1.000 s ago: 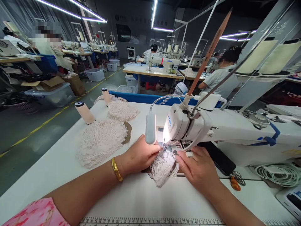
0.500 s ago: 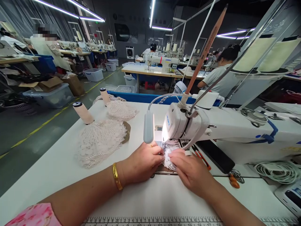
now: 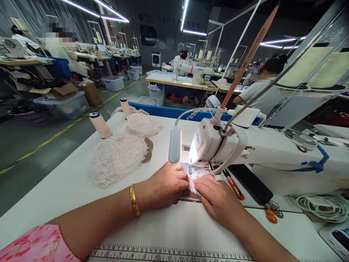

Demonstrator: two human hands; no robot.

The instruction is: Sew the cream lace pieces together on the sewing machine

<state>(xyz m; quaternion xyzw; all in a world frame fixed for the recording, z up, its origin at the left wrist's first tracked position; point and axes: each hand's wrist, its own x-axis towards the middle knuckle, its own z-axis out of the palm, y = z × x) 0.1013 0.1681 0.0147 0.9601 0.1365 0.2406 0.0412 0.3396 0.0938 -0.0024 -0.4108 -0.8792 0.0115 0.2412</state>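
White lace (image 3: pixel 194 185) lies under the needle area of a white sewing machine (image 3: pixel 209 142), lit by its lamp. My left hand (image 3: pixel 166 183), with a ring and a gold bangle, has its fingers closed on the lace's left edge. On the other side, my right hand (image 3: pixel 218 194) rests with fingers pressed together on the lace; its fingertips touch the fabric just before the presser foot. The needle itself is hidden.
Left on the table are a lace pile (image 3: pixel 118 158), a smaller one (image 3: pixel 143 124) and two thread cones (image 3: pixel 100 125). Red snips (image 3: pixel 234 185) and a black phone (image 3: pixel 252 183) lie right. A ruler strip (image 3: pixel 163 254) runs along the front. Other people sit beyond.
The view has shifted slightly, so most things appear a little to the right. Both hands stay at the lace, and the right hand's fingers lie a little flatter and closer to the left hand.
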